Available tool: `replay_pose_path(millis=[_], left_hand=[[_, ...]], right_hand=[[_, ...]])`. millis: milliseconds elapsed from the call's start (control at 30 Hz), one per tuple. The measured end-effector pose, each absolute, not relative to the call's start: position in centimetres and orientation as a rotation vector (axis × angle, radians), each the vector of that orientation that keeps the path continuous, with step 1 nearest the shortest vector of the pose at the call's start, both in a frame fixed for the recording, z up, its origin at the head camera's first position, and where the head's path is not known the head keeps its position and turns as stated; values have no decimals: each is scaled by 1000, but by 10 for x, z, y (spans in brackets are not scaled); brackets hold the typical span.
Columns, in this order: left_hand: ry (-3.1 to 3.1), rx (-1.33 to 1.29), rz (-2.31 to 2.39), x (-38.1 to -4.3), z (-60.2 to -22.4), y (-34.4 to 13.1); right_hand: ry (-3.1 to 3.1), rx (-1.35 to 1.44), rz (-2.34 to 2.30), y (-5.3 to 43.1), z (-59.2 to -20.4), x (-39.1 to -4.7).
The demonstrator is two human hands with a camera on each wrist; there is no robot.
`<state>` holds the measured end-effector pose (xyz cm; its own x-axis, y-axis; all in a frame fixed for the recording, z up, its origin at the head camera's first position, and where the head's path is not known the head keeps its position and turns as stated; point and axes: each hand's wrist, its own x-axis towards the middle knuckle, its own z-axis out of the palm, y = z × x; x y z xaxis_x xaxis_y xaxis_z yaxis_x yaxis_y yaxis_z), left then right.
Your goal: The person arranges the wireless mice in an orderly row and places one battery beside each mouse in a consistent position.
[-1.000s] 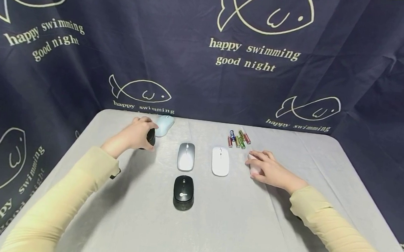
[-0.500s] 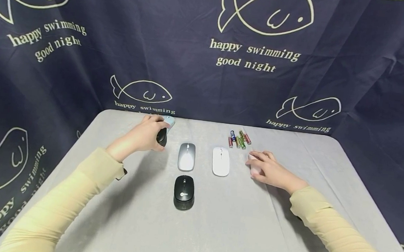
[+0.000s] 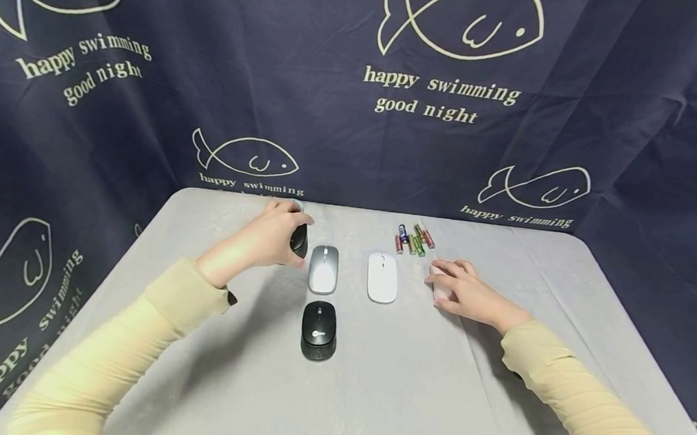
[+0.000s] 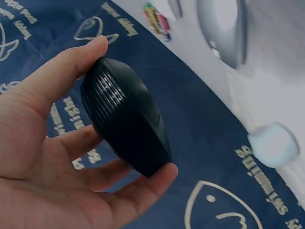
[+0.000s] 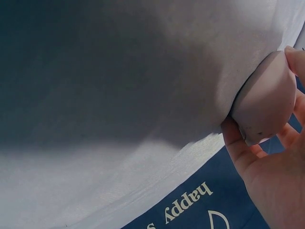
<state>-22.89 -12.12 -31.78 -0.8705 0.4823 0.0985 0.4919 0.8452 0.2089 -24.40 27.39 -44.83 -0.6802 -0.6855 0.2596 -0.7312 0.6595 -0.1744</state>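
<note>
My left hand [image 3: 273,237] grips a black computer mouse [image 3: 299,239] between thumb and fingers, left of a silver-grey mouse [image 3: 323,270]. In the left wrist view the black mouse [image 4: 126,114] shows a ribbed side and appears tilted, with the thumb at one end and fingers at the other. Most of a light blue mouse [image 4: 275,144] is hidden behind this hand in the head view. On the right, my right hand [image 3: 472,294] holds a pale pink mouse [image 3: 440,286] by its sides; the right wrist view shows this pink mouse [image 5: 267,100] at the table surface.
A white mouse [image 3: 382,278] lies right of the silver-grey one. Nearer to me is another black mouse [image 3: 319,324]. Several small batteries [image 3: 413,240] lie in a cluster toward the back of the grey-white table [image 3: 370,399]. Dark blue printed cloth [image 3: 341,155] surrounds the table.
My left hand has moved to the right with the black mouse, close to the silver-grey mouse, and now covers most of the light blue mouse. The right hand stays in place.
</note>
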Motion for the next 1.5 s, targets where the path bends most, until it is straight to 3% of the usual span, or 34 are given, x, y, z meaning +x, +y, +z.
replay_pose_path(millis=[600, 1500], left_hand=[[-3039, -862, -341, -206, -309, -70], [-3064, -1017, -98, -180, -356, -11]], right_hand=[[-2732, 1148, 382, 275, -447, -245], [-2739, 1127, 384, 273, -448, -244]])
